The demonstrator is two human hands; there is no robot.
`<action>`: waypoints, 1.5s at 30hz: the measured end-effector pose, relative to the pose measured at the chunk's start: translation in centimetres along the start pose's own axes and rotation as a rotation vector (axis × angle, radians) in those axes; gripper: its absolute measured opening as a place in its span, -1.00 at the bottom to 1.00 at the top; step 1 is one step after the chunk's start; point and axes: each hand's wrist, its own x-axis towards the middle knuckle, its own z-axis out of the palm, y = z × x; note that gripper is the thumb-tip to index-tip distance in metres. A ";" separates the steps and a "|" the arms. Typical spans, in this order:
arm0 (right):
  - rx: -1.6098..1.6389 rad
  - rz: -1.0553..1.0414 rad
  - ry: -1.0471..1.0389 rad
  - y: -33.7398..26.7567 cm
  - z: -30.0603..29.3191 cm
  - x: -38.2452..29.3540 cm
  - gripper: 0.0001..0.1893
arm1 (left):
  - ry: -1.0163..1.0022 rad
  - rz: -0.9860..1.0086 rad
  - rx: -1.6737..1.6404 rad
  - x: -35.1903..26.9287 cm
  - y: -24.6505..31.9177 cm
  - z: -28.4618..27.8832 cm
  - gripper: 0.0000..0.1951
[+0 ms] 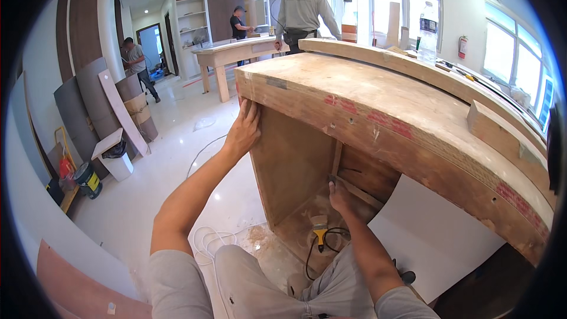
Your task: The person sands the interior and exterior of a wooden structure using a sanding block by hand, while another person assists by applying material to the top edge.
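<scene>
My left hand (248,125) grips the upper left corner of a wooden workbench (283,64), its fingers against the side panel (294,155) just under the thick top. Reaching inside the open space below, my right hand (340,196) holds a small dark object (331,179) near the inner frame strip (359,195). What that object is cannot be made out. On the dusty bottom board, below my right hand, lies a paintbrush (319,231) with a yellow handle. A black cable (311,254) loops beside it.
A large white sheet (436,235) leans inside the bench on the right. On top are a curved wooden piece (376,57), a wood block (500,130) and a plastic bottle (428,35). White cord (204,243) coils on the floor. Several people work behind, one (305,9) just beyond the bench.
</scene>
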 end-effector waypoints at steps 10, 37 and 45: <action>-0.040 -0.009 0.012 0.6 0.9 0.3 -0.50 | -0.011 -0.001 -0.157 3.8 0.1 1.5 -0.76; -0.071 -0.048 -0.024 -0.5 1.6 -0.1 -0.52 | 0.113 -0.162 -0.294 0.4 3.2 1.3 -0.65; -0.066 -0.125 -0.091 -0.2 8.9 1.6 -0.51 | -0.260 -0.747 -1.130 -11.8 14.4 0.1 -0.52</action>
